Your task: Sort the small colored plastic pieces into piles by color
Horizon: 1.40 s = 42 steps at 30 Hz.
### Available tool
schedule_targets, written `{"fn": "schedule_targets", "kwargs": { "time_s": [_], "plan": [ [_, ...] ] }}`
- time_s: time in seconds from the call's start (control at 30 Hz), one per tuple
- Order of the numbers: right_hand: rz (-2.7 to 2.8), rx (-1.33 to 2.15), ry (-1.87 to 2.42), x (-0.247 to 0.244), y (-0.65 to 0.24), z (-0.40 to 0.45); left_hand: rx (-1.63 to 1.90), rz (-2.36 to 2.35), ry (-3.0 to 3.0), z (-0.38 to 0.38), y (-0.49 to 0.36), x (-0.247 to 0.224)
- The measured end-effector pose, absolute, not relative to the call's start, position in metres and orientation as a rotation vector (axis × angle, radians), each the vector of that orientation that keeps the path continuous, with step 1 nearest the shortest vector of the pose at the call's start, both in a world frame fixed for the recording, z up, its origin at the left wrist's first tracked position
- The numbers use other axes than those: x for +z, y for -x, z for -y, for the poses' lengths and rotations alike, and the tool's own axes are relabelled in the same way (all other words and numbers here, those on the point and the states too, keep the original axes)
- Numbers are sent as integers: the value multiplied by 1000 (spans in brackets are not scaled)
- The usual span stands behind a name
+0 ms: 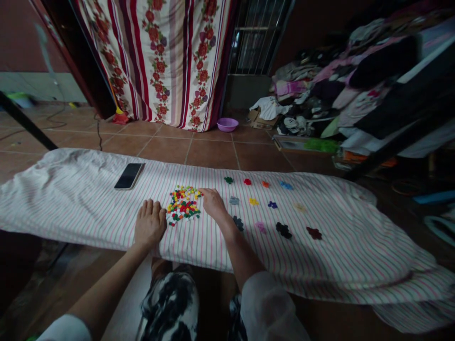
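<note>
A mixed heap of small coloured pieces [184, 207], red, yellow, green, white and orange, lies on a striped cloth [199, 246]. Flat on the cloth at the heap's left edge rests my left hand [150, 222], fingers stretched out and thumb beside the pieces. My right hand [213, 203] is at the heap's upper right edge, fingers curled and pinched together; whatever is between the fingertips is too small to make out. Small single-colour groups lie to the right, among them dark green [228, 180], red [247, 182], yellow [253, 201], black [283, 230] and brown [314, 233].
A phone [129, 176] lies on the cloth, left of the heap. Beyond the covered surface are a tiled floor, a purple basin [227, 124] and a floral curtain [156, 61]. A large pile of clothes [320, 90] stands at the back right.
</note>
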State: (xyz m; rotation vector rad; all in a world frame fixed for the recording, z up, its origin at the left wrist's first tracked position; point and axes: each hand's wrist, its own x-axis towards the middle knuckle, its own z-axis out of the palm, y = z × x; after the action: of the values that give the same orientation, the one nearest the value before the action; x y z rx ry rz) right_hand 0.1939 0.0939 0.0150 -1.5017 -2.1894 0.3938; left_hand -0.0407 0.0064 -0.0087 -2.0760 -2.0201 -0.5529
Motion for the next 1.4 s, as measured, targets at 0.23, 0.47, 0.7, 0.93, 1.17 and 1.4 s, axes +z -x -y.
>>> {"fn": "schedule_targets", "kwargs": {
  "time_s": [0.23, 0.47, 0.7, 0.93, 1.17, 1.4],
  "plan": [
    [2132, 334, 1540, 12, -189, -96, -372, 2064, 1970, -5, 29, 2],
    [2083, 329, 1494, 10, -188, -96, -495, 2021, 2026, -6, 30, 8],
    [2052, 367, 1471, 8, -190, -98, -848, 2086, 1979, -9, 42, -7],
    [2126, 270, 1539, 9, -187, -94, -783, 2155, 1954, -10, 38, -3],
    [2090, 315, 1493, 11, -188, -94, -791, 2148, 1953, -7, 37, 0],
    [2006, 412, 1455, 9, -189, -95, -825, 2106, 1985, -8, 39, -2]
  ]
}}
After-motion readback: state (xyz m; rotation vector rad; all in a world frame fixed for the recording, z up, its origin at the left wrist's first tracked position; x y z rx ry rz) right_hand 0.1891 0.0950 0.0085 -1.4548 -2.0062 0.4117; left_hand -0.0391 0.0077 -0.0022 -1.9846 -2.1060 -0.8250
